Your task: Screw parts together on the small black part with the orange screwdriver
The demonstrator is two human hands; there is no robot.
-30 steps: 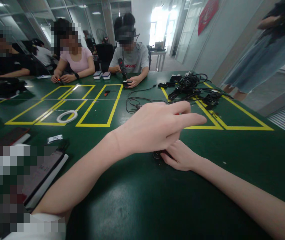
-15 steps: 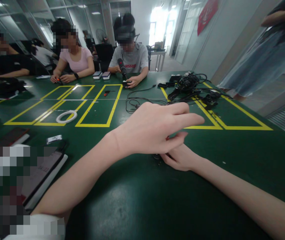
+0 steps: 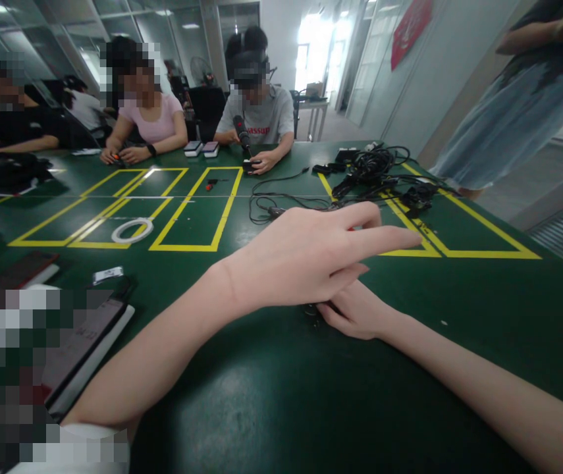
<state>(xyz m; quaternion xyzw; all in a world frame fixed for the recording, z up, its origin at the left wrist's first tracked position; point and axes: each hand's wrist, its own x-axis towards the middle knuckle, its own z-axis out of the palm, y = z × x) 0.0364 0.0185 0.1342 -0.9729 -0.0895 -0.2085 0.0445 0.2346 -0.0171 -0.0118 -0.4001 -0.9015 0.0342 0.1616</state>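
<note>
over a glossy, yellow-taped green table [image 3: 281,395], the left hand [image 3: 301,257] is overlapping the right hand [image 3: 355,315], grips impossible to tell; grey-framed glass walls [image 3: 133,26] are standing behind.

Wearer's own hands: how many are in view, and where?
2: the left hand in mid-view, and the right hand, partly hidden behind it, at a small black object on the green table.

Daylight glares through the far window [image 3: 311,41] beyond a side table [image 3: 317,104], with glass partitions [image 3: 64,33] at left.
</note>
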